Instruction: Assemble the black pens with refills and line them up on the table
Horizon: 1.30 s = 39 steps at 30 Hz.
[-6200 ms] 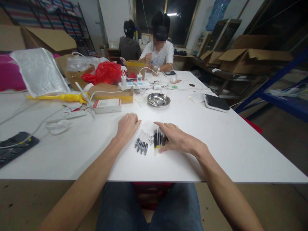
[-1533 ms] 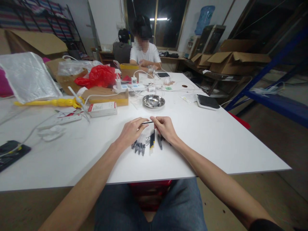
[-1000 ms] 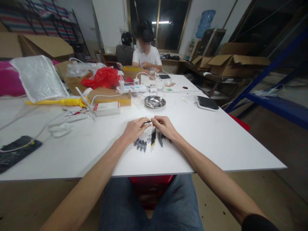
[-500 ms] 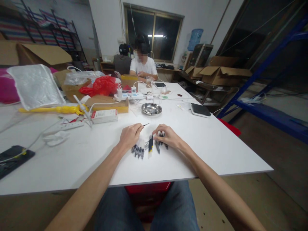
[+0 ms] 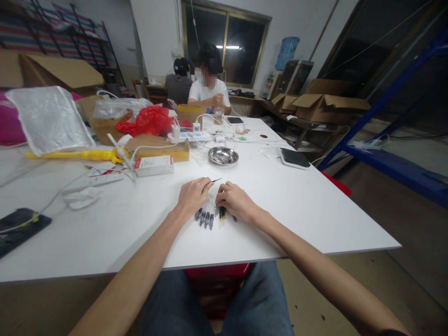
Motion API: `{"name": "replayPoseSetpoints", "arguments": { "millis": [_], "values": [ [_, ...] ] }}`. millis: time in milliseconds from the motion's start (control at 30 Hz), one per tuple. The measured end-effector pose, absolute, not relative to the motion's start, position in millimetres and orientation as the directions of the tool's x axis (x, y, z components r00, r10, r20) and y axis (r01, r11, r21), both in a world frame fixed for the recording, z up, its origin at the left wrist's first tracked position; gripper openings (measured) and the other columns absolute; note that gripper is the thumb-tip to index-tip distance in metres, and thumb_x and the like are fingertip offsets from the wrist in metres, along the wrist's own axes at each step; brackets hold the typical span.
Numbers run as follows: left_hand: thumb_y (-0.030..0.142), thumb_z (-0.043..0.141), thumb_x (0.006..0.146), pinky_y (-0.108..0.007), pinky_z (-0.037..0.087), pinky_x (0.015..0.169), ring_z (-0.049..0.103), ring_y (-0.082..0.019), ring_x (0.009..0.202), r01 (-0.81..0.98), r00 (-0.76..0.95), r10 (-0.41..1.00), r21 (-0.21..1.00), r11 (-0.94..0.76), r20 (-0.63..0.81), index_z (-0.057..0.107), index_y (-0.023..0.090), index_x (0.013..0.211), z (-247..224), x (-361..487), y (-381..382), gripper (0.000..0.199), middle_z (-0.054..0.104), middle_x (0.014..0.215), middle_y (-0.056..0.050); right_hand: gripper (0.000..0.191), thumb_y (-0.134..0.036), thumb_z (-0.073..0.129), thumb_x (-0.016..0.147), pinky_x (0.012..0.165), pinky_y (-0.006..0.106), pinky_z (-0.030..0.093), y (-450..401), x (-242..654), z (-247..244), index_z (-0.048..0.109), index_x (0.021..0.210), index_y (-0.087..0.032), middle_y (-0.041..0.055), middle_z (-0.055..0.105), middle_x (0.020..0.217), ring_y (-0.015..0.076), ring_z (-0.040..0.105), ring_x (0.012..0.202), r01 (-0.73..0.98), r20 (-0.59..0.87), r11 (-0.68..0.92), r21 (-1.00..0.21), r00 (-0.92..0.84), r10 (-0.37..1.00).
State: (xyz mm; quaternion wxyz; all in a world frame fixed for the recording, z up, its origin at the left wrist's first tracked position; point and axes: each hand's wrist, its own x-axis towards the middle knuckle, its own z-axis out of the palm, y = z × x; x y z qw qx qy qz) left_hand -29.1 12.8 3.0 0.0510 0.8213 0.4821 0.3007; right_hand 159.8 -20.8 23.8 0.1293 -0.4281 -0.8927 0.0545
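My left hand (image 5: 194,195) is closed in a pinch around a thin, dark pen refill (image 5: 216,180), whose pointed tip sticks out to the right. Below that hand lie several clear pen barrels with black grips (image 5: 206,218) in a row. My right hand (image 5: 235,200) bends down beside them, fingers curled with the tips close together near small springs (image 5: 215,211). Whatever those fingertips may hold is too small to make out. Dark refills with yellow ends (image 5: 222,213) lie partly hidden under this hand. One dark pen part (image 5: 234,218) peeks out beneath it.
Beyond my hands sits a shiny metal bowl (image 5: 223,156) with small dark pieces inside. A white box (image 5: 154,166), power strip (image 5: 189,136) and cables are to its left. A flat black-topped device (image 5: 294,158) lies right. Across the table sits a person (image 5: 210,91).
My right hand has moved left from the dark pen parts to over the springs and refills. My left hand still holds the refill. The person opposite has raised their hands.
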Motion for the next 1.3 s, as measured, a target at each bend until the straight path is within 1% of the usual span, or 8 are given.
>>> {"name": "replayPoseSetpoints", "arguments": {
  "millis": [233,367,500,600,833,1033,1133,1300],
  "values": [
    [0.034,0.045,0.102,-0.029,0.035,0.068,0.067,-0.019,0.084,0.777,0.338,0.831,0.368,-0.511,0.442,0.067,0.024,0.091,3,-29,13,0.027,0.074,0.093,0.0,0.017,0.0,0.06,0.084,0.075,0.03,0.033,-7,159,18,0.068,0.082,-0.015,0.007,0.061,0.097,0.0198,0.047,0.091,0.703,0.156,0.686,-0.19,-0.668,0.728],
    [0.033,0.046,0.102,-0.029,0.035,0.068,0.067,-0.018,0.084,0.774,0.332,0.834,0.378,-0.508,0.441,0.067,0.024,0.091,4,-29,12,0.026,0.075,0.093,-0.001,0.016,-0.001,0.059,0.085,0.074,0.029,0.033,2,161,17,0.067,0.082,-0.015,0.0061,0.059,0.091,0.0187,0.046,0.087,0.669,0.131,0.714,-0.206,-0.704,0.698],
    [0.034,0.045,0.102,-0.029,0.035,0.067,0.066,-0.019,0.083,0.78,0.325,0.836,0.374,-0.501,0.441,0.068,0.024,0.09,4,-29,12,0.027,0.074,0.091,-0.001,0.014,-0.004,0.06,0.086,0.075,0.03,0.033,11,162,19,0.068,0.08,-0.015,0.0044,0.059,0.086,0.0186,0.046,0.086,0.601,0.11,0.779,-0.179,-0.774,0.623],
    [0.034,0.045,0.102,-0.029,0.035,0.068,0.066,-0.019,0.082,0.778,0.326,0.835,0.376,-0.503,0.442,0.068,0.024,0.09,4,-30,13,0.028,0.074,0.091,-0.001,0.014,-0.005,0.061,0.086,0.075,0.03,0.033,13,160,25,0.068,0.079,-0.015,0.0046,0.061,0.085,0.0187,0.048,0.085,0.591,0.075,0.788,-0.17,-0.79,0.609],
    [0.035,0.044,0.103,-0.028,0.037,0.068,0.067,-0.018,0.084,0.781,0.323,0.834,0.372,-0.501,0.447,0.068,0.024,0.091,3,-30,13,0.029,0.075,0.092,-0.002,0.011,-0.006,0.065,0.086,0.078,0.031,0.035,11,153,40,0.071,0.084,-0.014,0.0075,0.065,0.09,0.0201,0.053,0.089,0.605,0.022,0.79,-0.094,-0.792,0.61],
    [0.033,0.044,0.103,-0.028,0.037,0.069,0.067,-0.018,0.085,0.777,0.33,0.835,0.376,-0.505,0.441,0.068,0.024,0.091,4,-29,12,0.028,0.075,0.092,-0.002,0.009,-0.006,0.066,0.086,0.083,0.033,0.038,12,154,38,0.071,0.085,-0.014,0.0092,0.066,0.093,0.0215,0.056,0.093,0.57,0.045,0.815,-0.101,-0.816,0.576],
    [0.033,0.044,0.103,-0.028,0.037,0.069,0.067,-0.019,0.085,0.786,0.316,0.841,0.375,-0.492,0.44,0.068,0.024,0.091,4,-30,13,0.028,0.075,0.091,-0.002,0.013,-0.003,0.061,0.087,0.083,0.033,0.04,13,162,46,0.068,0.086,-0.014,0.0095,0.068,0.095,0.0211,0.058,0.094,0.561,0.111,0.81,-0.173,-0.806,0.582],
    [0.034,0.046,0.102,-0.029,0.036,0.068,0.068,-0.019,0.086,0.797,0.312,0.846,0.365,-0.481,0.433,0.069,0.025,0.092,2,-30,14,0.027,0.076,0.094,-0.001,0.011,-0.009,0.057,0.089,0.071,0.027,0.043,23,181,55,0.066,0.088,-0.015,0.0035,0.07,0.083,0.0144,0.06,0.075,0.523,0.281,0.663,-0.537,-0.63,0.724]
  ]
}}
